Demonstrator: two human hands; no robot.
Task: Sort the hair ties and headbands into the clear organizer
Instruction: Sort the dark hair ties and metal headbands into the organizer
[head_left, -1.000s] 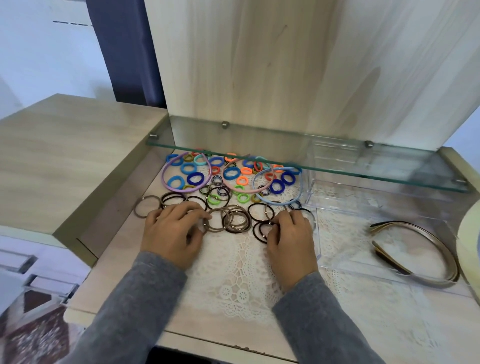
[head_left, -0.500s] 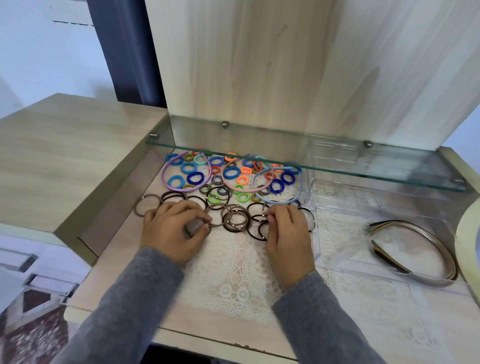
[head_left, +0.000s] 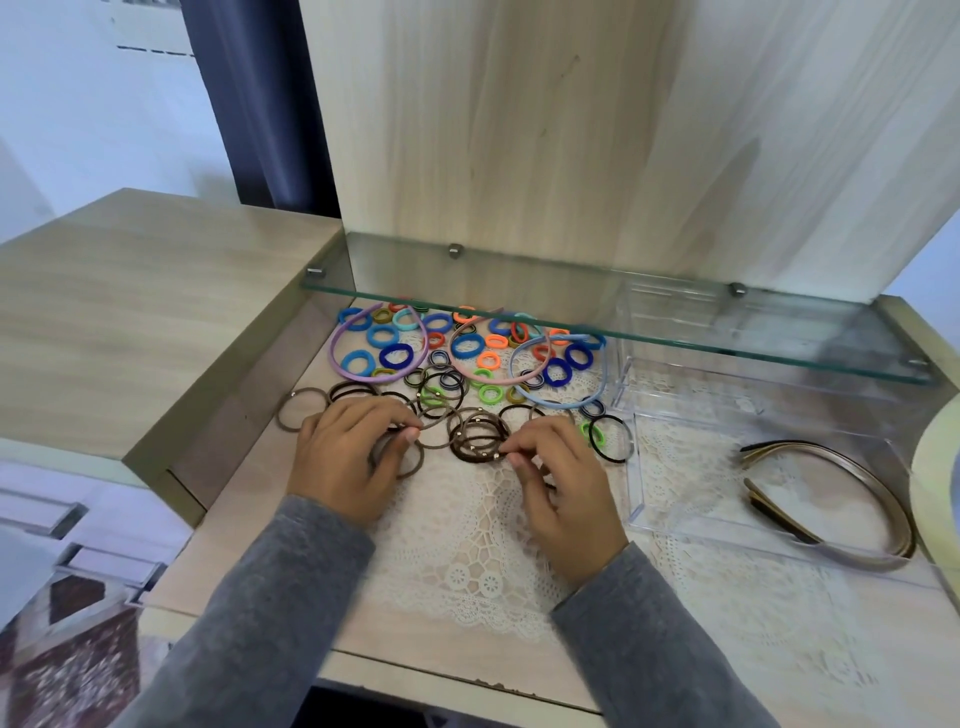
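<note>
The left hand curls round a brown tie, half hiding it; the right hand pinches the tie stack on the tabletop. Coloured ties behind blur under the glass shelf, and headbands lie in the organizer.

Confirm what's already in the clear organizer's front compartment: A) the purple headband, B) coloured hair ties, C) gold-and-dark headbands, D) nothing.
C: the gold-and-dark headbands lie inside the clear organizer, while the coloured hair ties and purple headband lie out on the lace mat.
</note>
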